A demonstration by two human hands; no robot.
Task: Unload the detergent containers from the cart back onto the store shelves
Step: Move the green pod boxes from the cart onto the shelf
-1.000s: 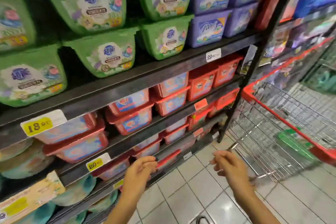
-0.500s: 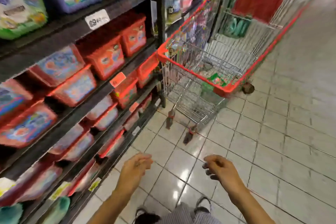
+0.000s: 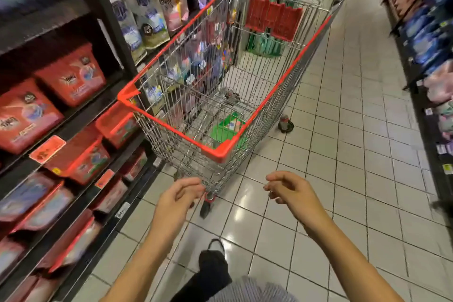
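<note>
Left hand [image 3: 179,193], right hand [image 3: 289,191]: both loosely curled, empty, apart, just short of the cart [image 3: 171,127]'s near corner. Green detergent container [image 3: 224,130] lies low on the cart floor by that corner. Risks: the deep reach over the rim could nudge the cart rolling, and a one-handed lift may slip before reaching the shelves [image 3: 73,120].

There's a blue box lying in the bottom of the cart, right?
Not blue: the head view shows the box lying in the bottom of the cart is green.
</note>
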